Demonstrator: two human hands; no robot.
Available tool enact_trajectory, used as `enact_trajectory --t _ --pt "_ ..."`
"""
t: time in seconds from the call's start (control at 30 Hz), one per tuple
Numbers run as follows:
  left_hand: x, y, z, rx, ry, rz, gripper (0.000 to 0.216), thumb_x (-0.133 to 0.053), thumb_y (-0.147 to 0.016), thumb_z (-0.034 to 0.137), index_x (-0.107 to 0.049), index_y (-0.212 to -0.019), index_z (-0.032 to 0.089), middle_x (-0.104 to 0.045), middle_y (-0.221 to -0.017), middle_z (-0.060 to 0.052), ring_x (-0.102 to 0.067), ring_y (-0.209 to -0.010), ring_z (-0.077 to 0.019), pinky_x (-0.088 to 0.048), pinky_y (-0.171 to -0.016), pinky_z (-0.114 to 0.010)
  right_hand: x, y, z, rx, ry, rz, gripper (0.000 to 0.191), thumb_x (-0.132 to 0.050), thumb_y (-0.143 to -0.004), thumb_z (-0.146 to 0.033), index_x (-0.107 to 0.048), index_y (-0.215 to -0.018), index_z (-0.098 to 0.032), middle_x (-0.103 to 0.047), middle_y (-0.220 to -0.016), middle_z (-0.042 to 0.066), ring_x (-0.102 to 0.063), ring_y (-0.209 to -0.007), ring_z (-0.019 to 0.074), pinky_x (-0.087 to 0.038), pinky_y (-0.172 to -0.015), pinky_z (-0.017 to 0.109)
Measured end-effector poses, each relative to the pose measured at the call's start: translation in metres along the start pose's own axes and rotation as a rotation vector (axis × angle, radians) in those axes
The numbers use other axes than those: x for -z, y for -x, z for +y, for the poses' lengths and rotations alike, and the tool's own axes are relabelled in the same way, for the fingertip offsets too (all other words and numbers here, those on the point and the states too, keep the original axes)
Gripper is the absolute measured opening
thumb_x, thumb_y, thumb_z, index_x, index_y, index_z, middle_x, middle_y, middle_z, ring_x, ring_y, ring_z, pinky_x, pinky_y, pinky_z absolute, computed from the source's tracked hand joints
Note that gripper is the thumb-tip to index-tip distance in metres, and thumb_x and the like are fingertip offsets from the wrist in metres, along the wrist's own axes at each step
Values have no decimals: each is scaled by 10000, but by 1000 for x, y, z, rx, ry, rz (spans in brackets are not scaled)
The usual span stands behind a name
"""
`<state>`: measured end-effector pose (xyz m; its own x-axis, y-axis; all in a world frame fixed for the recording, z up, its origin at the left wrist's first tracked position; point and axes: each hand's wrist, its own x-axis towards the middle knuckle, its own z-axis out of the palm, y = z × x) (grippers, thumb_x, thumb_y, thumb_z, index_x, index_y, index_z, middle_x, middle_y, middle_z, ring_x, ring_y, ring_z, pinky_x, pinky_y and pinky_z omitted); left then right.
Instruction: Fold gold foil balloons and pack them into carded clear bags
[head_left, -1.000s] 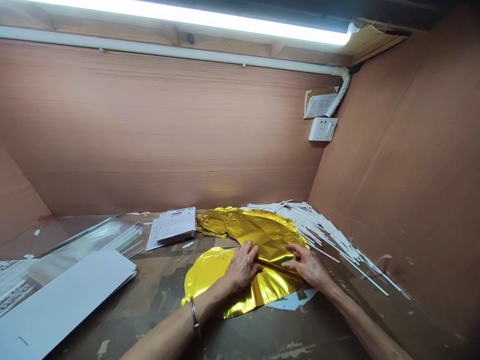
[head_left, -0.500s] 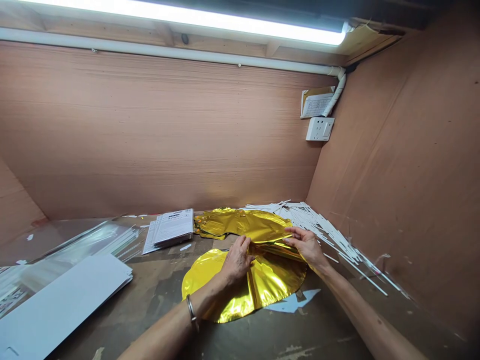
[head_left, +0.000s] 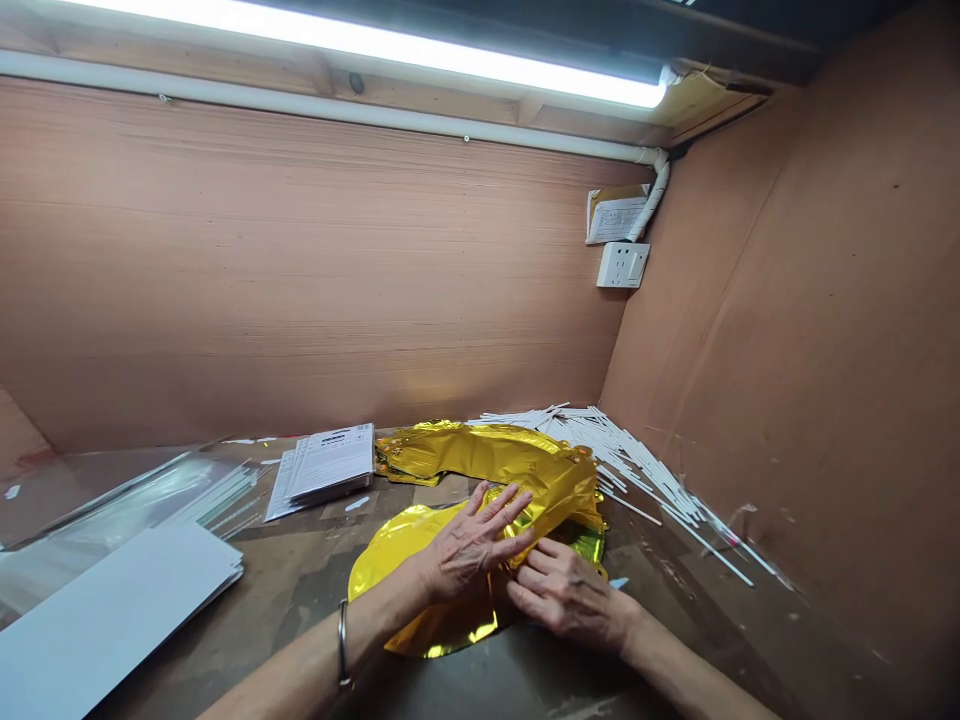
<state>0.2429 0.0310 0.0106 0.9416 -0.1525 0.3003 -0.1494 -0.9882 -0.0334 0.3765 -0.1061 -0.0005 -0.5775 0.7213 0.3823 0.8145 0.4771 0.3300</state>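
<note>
A flat gold foil balloon (head_left: 390, 556) lies on the worn tabletop (head_left: 300, 590) in front of me, partly folded over itself. My left hand (head_left: 469, 545), a metal bangle on its wrist, lies flat on the fold with fingers spread. My right hand (head_left: 562, 595) sits just below and to the right, with its fingers curled against the folded foil edge. Behind them a pile of more gold foil balloons (head_left: 480, 455) rests against the back.
White sticks (head_left: 645, 470) are heaped at the back right. A stack of printed leaflets (head_left: 326, 462) lies back centre-left, clear plastic bags (head_left: 112, 500) and white cards (head_left: 105, 620) to the left. Brown board walls enclose the bench, with a socket (head_left: 622, 264) on the back wall.
The foil's far half was lifted and folded toward me. My right hand came down from the far edge to the near right, and my left hand flattened on the fold.
</note>
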Motion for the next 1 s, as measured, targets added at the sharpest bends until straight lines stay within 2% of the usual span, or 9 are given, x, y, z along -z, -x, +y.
enact_trajectory --t 0.17,0.27,0.37,0.47,0.53,0.6,0.7,0.9,1.0 --pt "-28 1 -5 349 123 76 695 -445 -690 55 -189 -1321 191 -210 -1380 -152 -163 -1273 -249 -202 -994 -490 14 5 18 -261 -176 172 203 -394 -848 -152 -546 -979 -177 -612 -691 15 -514 -612 114 -355 -573 256" --pt "-24 -5 -7 469 207 149 697 -480 -719 115 -160 -1333 191 -203 -1383 -147 -214 -1259 -231 -268 -981 -432 31 0 39 -416 -261 276 256 -368 -843 -113 -545 -1013 -185 -647 -844 39 -558 -738 118 -390 -654 244" --pt "-2 -16 -6 356 148 209 708 -511 -735 161 -152 -1338 248 -64 -1422 -103 -102 -1287 -256 -183 -1000 -480 40 -10 49 -314 -188 146 220 -385 -838 -128 -570 -937 -195 -650 -803 26 -543 -734 132 -374 -667 268" --pt "19 -21 -6 144 98 101 644 -485 -736 120 -256 -1293 349 -49 -1430 -23 -78 -1291 -259 -92 -1002 -513 31 -15 37 -135 -61 30 163 -413 -832 -157 -564 -781 -191 -615 -661 0 -501 -635 127 -343 -620 278" --pt "25 -17 -8 64 104 -12 630 -487 -709 88 -332 -1248 373 -125 -1420 -7 -125 -1285 -250 -81 -1006 -500 20 -11 23 -50 4 -5 163 -402 -838 -152 -547 -771 -181 -589 -631 -8 -479 -595 120 -327 -584 276" --pt "24 -9 -11 41 114 -98 573 -484 -697 75 -413 -1191 356 -301 -1357 -19 -192 -1267 -238 -82 -1010 -482 11 -4 9 -9 29 -41 160 -386 -845 -140 -543 -837 -169 -580 -642 -6 -474 -589 121 -317 -551 275" --pt "16 0 -8 74 143 -118 415 -444 -745 102 -487 -1110 296 -501 -1176 -42 -306 -1209 -218 -136 -1006 -436 5 7 -3 -42 -16 -61 162 -383 -853 -151 -540 -888 -164 -579 -657 -2 -483 -598 128 -314 -517 274" --pt "-2 -13 8 187 269 6 162 -440 -788 207 -592 -840 229 -616 -873 -30 -504 -943 -200 -330 -873 -337 14 10 10 -249 -250 173 291 -384 -837 -112 -486 -1101 -178 -635 -877 47 -555 -729 133 -421 -625 258" --pt "-8 -23 7 441 429 286 211 -406 -794 205 -616 -813 214 -625 -790 -29 -548 -789 -167 -404 -744 -263 26 12 26 -438 -311 334 395 -441 -807 -148 -414 -1199 -191 -616 -981 68 -560 -861 164 -446 -748 299"
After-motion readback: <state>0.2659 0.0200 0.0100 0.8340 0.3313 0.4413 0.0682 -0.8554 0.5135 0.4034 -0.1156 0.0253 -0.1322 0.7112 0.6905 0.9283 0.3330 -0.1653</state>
